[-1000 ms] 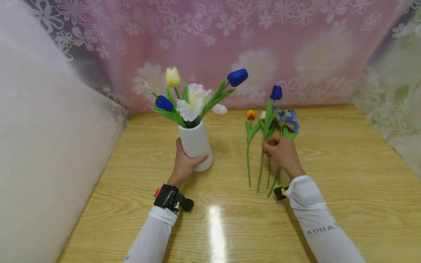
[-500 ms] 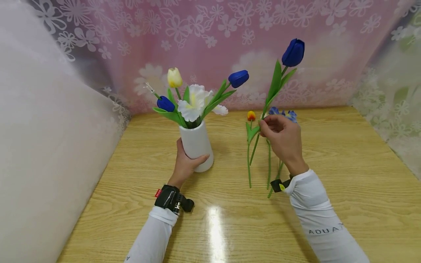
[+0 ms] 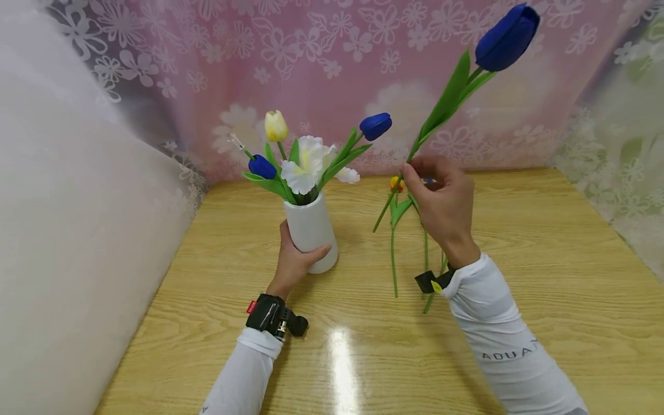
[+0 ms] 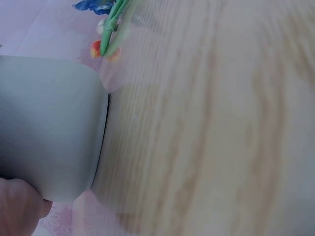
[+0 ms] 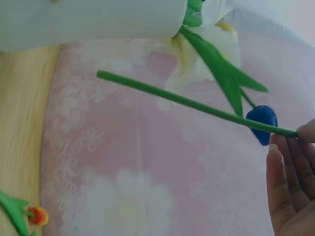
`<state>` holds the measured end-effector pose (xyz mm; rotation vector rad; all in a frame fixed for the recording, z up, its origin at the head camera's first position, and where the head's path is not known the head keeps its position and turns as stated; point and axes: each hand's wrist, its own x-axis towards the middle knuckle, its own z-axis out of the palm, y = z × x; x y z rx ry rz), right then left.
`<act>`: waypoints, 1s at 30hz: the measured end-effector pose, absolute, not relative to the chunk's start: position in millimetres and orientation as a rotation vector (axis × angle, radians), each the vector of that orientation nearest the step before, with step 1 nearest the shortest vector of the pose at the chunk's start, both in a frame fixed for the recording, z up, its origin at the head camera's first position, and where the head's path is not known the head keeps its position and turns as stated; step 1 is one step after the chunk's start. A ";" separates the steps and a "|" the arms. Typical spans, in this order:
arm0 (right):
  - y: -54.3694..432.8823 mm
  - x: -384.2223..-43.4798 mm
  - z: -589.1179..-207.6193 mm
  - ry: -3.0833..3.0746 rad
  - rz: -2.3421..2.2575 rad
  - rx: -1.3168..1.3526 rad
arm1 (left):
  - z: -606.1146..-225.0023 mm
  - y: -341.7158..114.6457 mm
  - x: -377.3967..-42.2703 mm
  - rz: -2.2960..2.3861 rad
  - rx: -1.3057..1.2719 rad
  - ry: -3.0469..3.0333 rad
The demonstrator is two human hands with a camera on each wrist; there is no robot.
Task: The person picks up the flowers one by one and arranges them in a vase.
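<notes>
- Gripping the white vase (image 3: pixel 311 230) low down, here's the left hand (image 3: pixel 295 260), thumb across the near side and fingers going round behind; a hold that probably steadies it while leaving the mouth free.
- Look at the vase's footing: left of centre on the wooden table (image 3: pixel 384 369), within easy reach of both hands, I'd say.
- And over to the right hand (image 3: pixel 443 199)! Thumb and fingertips are clamped together on the stem of a blue tulip (image 3: pixel 445 106), up in the air, right of the vase and apart from it.
- Nice detail, that pinch: it sits below the leaves, so the lower stem sticks out bare and free, its cut end angled down on the vase's side.
- In the vase, a pale yellow tulip (image 3: pixel 276 125), a ruffled white flower (image 3: pixel 304 164) and two blue blooms lean different ways, perhaps for a fuller spread.
- Behind the right hand, an orange tulip (image 3: pixel 397 184) and other loose stems lie with their ends toward the person, likely for easy picking; the ruffled blue flower (image 4: pixel 96 6) shows better from the left wrist.
</notes>
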<state>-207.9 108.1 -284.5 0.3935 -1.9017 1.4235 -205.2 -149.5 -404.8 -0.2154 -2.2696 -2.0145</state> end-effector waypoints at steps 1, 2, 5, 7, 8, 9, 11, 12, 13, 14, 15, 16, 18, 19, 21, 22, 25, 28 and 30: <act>106.0 -207.4 -281.9 -1.867 1.442 0.413 | -405.1 -149.6 -205.1 -2.011 -0.215 -2.270; 104.0 -207.5 -279.4 -1.828 1.459 0.439 | -405.3 -149.7 -205.1 -2.007 -0.216 -2.271; 96.9 -207.8 -271.4 -1.704 1.518 0.512 | -405.3 -150.2 -205.6 -1.999 -0.221 -2.267; 92.5 -208.8 -266.1 -1.620 1.545 0.561 | -404.7 -150.4 -206.2 -1.996 -0.223 -2.265; 89.9 -209.2 -263.2 -1.579 1.563 0.576 | -404.4 -150.5 -206.5 -1.994 -0.225 -2.266; 87.1 -209.3 -260.3 -1.540 1.580 0.586 | -404.1 -150.5 -206.8 -1.994 -0.227 -2.265; 82.1 -210.0 -255.3 -1.470 1.603 0.607 | -403.5 -150.5 -207.1 -1.997 -0.231 -2.265; 79.5 -210.4 -253.0 -1.438 1.617 0.615 | -403.3 -150.6 -207.1 -2.000 -0.232 -2.265; 77.0 -210.7 -251.1 -1.411 1.635 0.626 | -403.3 -150.7 -207.1 -2.003 -0.231 -2.265; 74.7 -210.8 -249.7 -1.389 1.649 0.635 | -403.0 -150.7 -207.0 -2.008 -0.230 -2.264; 72.3 -210.9 -248.6 -1.371 1.664 0.646 | -403.0 -150.7 -206.9 -2.012 -0.229 -2.262; 70.0 -211.1 -247.6 -1.355 1.678 0.657 | -402.9 -150.8 -206.8 -2.017 -0.228 -2.260; 65.8 -211.3 -246.9 -1.341 1.707 0.685 | -403.1 -151.0 -206.5 -2.018 -0.227 -2.262; 63.8 -211.3 -247.2 -1.340 1.717 0.693 | -403.2 -151.0 -206.3 -2.016 -0.226 -2.264; 59.2 -212.0 -248.1 -1.342 1.726 0.705 | -403.6 -150.9 -206.0 -2.011 -0.223 -2.269; 57.0 -212.5 -248.7 -1.339 1.728 0.716 | -403.9 -150.9 -205.8 -2.009 -0.220 -2.272; 50.3 -214.1 -251.2 -1.342 1.713 0.728 | -405.3 -150.4 -205.5 -2.004 -0.212 -2.281; 45.4 -216.2 -254.4 -1.378 1.676 0.749 | -405.8 -149.5 -205.0 -2.006 -0.213 -2.280; 43.5 -216.9 -257.1 -1.428 1.647 0.757 | -405.8 -148.9 -204.5 -2.008 -0.218 -2.276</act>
